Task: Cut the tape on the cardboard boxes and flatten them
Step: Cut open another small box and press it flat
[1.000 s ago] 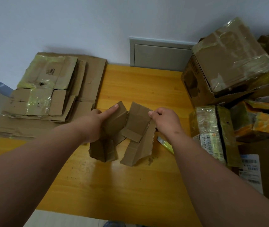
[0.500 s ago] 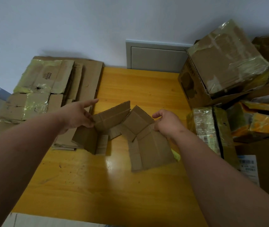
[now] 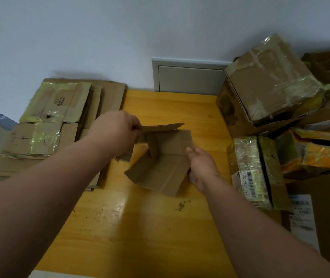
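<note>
We see a matt brown opened-out cardboard box (image 3: 161, 167) on a glossy, lacquered yellow wooden worktop (image 3: 140, 227); shiny, wrinkled clear tape wraps the stacked brown cardboard boxes (image 3: 268, 77).

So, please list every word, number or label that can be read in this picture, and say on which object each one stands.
"BAHA", read sideways, with smaller unreadable characters beside it: on the top flattened brown cardboard sheet of the left stack.
"507-P802 176", approximately, under a barcode: on the white label of the small tape-wrapped box at the right.
White shipping labels at the right edge: barcodes and text too blurred to read.
Dark print on the large brown box: unreadable.
</note>
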Motion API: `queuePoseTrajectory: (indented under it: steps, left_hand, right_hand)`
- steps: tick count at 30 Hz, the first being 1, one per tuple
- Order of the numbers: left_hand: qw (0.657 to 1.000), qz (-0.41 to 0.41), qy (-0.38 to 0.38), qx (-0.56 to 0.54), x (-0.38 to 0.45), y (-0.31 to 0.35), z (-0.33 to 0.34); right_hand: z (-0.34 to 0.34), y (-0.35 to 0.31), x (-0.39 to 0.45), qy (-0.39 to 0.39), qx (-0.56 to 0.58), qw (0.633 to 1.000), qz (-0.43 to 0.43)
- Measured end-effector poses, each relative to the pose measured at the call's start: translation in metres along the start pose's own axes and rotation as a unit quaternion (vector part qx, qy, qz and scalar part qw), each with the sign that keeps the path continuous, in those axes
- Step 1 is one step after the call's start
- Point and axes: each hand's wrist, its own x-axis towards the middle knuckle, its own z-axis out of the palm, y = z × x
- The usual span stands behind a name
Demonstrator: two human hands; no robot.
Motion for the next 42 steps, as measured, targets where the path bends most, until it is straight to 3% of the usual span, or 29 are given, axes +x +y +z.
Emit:
queuePoseTrajectory:
  steps: [2,4,8,12,15,19,21,24,28,30,32,34,38,42]
  left_hand:
    - [0.988,0.104,0.111,0.034,-0.003,0.005,0.001]
    - [0.972,0.185,0.13,0.07,-0.011,0.005,0.01]
    - [0.96,0.233,0.005,0.152,-0.034,-0.005,0.049]
    - [0.953,0.252,-0.076,0.146,-0.053,-0.012,0.075]
    - [0.966,0.215,-0.133,0.055,-0.062,-0.016,0.078]
    - [0.989,0.013,-0.003,-0.149,-0.045,-0.011,0.07]
    - [0.984,-0.067,0.002,-0.165,-0.027,-0.007,0.064]
    - [0.983,-0.123,-0.074,-0.112,-0.008,-0.007,0.06]
    - [0.965,-0.143,-0.18,-0.13,0.001,-0.009,0.059]
    - [0.982,-0.114,-0.128,-0.079,0.002,-0.01,0.058]
    - [0.998,-0.052,-0.023,-0.03,0.002,-0.01,0.055]
    - [0.999,-0.007,-0.007,-0.034,0.003,-0.007,0.049]
    - [0.991,-0.014,-0.135,-0.011,0.004,-0.001,0.046]
    - [0.951,-0.09,-0.224,-0.193,0.001,0.0,0.045]
  right_hand:
    - [-0.001,0.0,0.001,-0.057,0.05,0.996,0.037]
    - [-0.003,-0.002,0.0,-0.065,0.049,0.995,0.055]
    - [-0.01,-0.005,-0.003,0.04,0.103,0.99,0.092]
    - [-0.009,-0.002,-0.007,-0.015,0.007,0.999,0.044]
    - [-0.008,0.003,-0.004,-0.039,-0.106,0.994,-0.009]
    - [-0.003,0.013,-0.005,-0.05,-0.153,0.986,-0.053]
    - [-0.001,0.016,-0.006,-0.056,-0.146,0.985,-0.068]
    - [-0.005,0.021,-0.009,-0.058,-0.125,0.988,-0.073]
    - [-0.012,0.03,-0.01,-0.058,-0.113,0.988,-0.087]
    - [-0.012,0.033,-0.009,-0.061,-0.105,0.988,-0.091]
    - [-0.012,0.033,-0.008,-0.062,-0.102,0.989,-0.091]
    - [-0.011,0.033,-0.007,-0.06,-0.103,0.989,-0.09]
    - [-0.008,0.033,-0.009,-0.062,-0.104,0.989,-0.087]
    - [-0.009,0.031,-0.011,-0.064,-0.131,0.985,-0.093]
